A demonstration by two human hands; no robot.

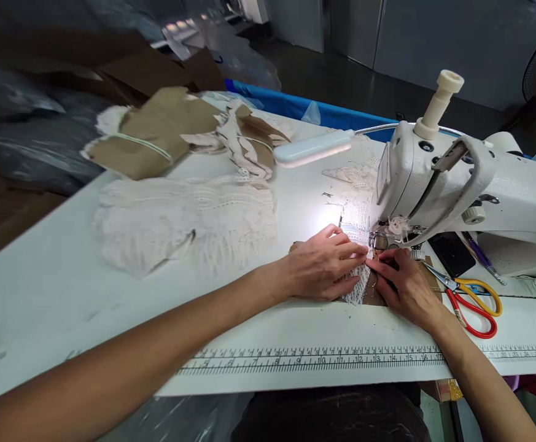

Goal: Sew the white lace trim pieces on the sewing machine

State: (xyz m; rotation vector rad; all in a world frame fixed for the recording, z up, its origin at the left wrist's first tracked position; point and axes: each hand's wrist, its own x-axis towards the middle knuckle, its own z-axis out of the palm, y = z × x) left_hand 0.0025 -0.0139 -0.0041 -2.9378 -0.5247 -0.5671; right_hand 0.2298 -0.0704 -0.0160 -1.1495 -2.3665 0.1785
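Observation:
A strip of white lace [358,293] lies under the front of the white sewing machine [399,178], running away past its needle area. My left hand [325,265] rests flat on the lace, fingers stretched toward the presser foot [378,241]. Just right of the foot, my right hand [403,283] bends its thumb and fingers together at the lace's edge, in a pinch. The fingertips of both hands almost meet in front of the needle. Brown material [374,299] shows beneath the lace between the hands.
Scissors [473,301] with red and yellow handles lie beside my right wrist, near a black phone [452,253]. White lace pieces [189,215] spread to the left, with tied brown bundles [157,132] behind. A lamp [314,149] shines over the table; a printed ruler [318,362] runs along its front edge.

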